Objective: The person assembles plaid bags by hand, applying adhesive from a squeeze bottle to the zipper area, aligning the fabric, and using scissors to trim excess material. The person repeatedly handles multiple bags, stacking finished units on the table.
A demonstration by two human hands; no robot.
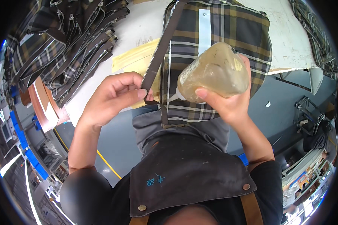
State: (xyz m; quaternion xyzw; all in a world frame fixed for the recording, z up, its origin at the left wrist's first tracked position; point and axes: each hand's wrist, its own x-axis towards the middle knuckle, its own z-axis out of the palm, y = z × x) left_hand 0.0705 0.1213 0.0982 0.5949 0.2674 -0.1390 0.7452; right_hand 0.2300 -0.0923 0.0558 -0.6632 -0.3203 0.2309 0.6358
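My left hand (118, 95) pinches the lower end of a dark zipper tape (154, 65), lifting it off the edge of a plaid fabric panel (248, 33). In my right hand (229, 105) is a cloudy, yellowish squeeze bottle (214, 73), tilted so its narrow nozzle (173, 98) points left and down at the panel's edge beside the zipper. The fingers behind the bottle are mostly hidden. A pale blue strip (204, 32) lies on the panel, partly covered by the bottle.
Plaid pieces with zippers (75, 41) are heaped at the left of the white table (142, 22). Yellow sheets (135, 56) lie under the panel's left side. More plaid cloth (315, 33) hangs at the far right. A dark metal frame (308, 112) stands on the grey floor.
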